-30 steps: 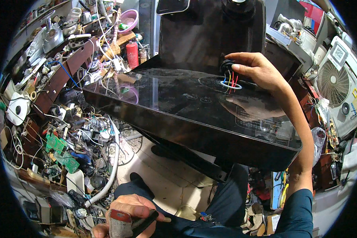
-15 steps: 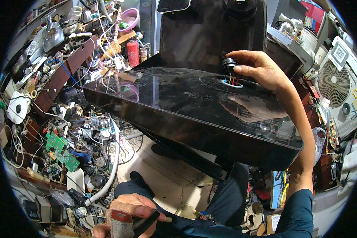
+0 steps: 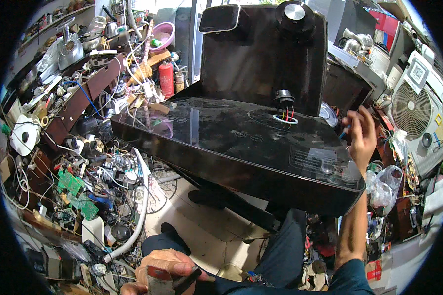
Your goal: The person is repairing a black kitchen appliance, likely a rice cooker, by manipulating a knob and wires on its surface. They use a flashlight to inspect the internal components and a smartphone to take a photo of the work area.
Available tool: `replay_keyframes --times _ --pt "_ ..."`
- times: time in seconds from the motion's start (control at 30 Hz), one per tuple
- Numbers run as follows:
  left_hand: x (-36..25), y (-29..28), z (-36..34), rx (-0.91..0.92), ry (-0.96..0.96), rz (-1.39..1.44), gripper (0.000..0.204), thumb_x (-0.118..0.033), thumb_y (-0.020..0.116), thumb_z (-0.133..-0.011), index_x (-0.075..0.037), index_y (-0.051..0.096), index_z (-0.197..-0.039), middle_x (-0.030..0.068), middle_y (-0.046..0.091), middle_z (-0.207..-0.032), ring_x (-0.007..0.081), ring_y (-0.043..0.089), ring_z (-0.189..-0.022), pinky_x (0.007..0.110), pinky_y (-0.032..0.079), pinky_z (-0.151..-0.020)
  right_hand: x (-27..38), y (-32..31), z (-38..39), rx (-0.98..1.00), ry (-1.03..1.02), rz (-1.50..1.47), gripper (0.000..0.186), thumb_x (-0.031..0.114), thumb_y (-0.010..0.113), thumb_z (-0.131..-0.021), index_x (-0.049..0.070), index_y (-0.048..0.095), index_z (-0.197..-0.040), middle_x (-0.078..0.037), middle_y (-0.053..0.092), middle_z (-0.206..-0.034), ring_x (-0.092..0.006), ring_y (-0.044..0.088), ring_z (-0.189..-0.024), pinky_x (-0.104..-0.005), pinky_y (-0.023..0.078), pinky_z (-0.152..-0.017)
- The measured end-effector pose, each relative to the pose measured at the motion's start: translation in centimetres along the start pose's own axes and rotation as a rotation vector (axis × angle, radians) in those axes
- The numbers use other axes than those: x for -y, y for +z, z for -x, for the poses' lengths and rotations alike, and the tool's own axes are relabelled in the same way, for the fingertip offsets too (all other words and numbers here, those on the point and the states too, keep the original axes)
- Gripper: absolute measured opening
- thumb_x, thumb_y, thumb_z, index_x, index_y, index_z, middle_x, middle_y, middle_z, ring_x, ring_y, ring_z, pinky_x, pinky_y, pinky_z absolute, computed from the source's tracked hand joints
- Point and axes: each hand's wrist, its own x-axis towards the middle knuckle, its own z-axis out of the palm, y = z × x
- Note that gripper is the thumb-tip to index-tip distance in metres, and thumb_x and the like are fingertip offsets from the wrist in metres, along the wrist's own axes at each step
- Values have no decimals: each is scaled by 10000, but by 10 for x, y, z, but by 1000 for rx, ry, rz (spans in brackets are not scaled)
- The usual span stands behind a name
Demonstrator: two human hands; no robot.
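A black glossy appliance top spans the middle, with an upright black back panel behind. A black round connector now sits unheld on coloured wires rising from a white-rimmed hole. My right hand is beyond the top's right edge, fingers loosely bent and apart, near a small blue item; I cannot tell whether it touches that. My left hand is closed low at the bottom around a worn grey-and-red object with a dark bar.
Heaped parts, cables and green circuit boards crowd the left. A red extinguisher and purple basin stand behind. An air-conditioner unit and a plastic bag are at right. My legs show below on a tiled floor.
My right hand has released the black connector and moved right, off the top. The view has shifted, showing the appliance slightly lower in the picture. My left hand keeps its grip.
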Motion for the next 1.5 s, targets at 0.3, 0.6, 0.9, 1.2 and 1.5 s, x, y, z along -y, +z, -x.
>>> replay_keyframes --times 0.3,0.6,0.9,1.2,1.5 --pt "-8 38 -4 -154 -213 50 712 -481 575 -949 143 590 -1291 280 663 -1033 321 659 -872 431 504 -804 -185 -34 221 -66 508 157 412 31 658 -976 -37 548 -1366 -51 680 -1004 -122 618 -854 -272 504 -789" --pt "42 112 -12 -302 193 -113 661 -543 561 -931 -16 680 -1311 297 659 -1262 453 649 -1150 534 488 -1028 -181 -21 239 164 708 168 409 56 699 -923 -48 614 -1309 -138 749 -1018 -191 718 -872 -338 572 -799" --pt "67 138 -29 -86 287 -416 643 -555 424 -1027 -71 569 -1424 331 617 -1301 506 666 -1089 615 527 -928 -194 -19 244 319 732 203 325 85 693 -945 -65 669 -1233 -132 735 -956 -197 698 -887 -344 561 -819" --pt "39 149 -11 -113 -181 -489 675 -514 454 -1036 41 550 -1408 377 584 -1211 455 689 -903 578 552 -734 -181 -26 240 302 742 15 326 112 689 -962 -78 662 -1226 -137 735 -993 -181 698 -846 -330 566 -780" --pt "62 153 -20 -55 32 -572 648 -565 451 -1030 -87 548 -1457 359 598 -1278 478 696 -962 594 567 -799 -192 -23 244 307 748 26 322 86 693 -951 -76 662 -1227 -125 730 -1017 -169 671 -888 -320 554 -815"
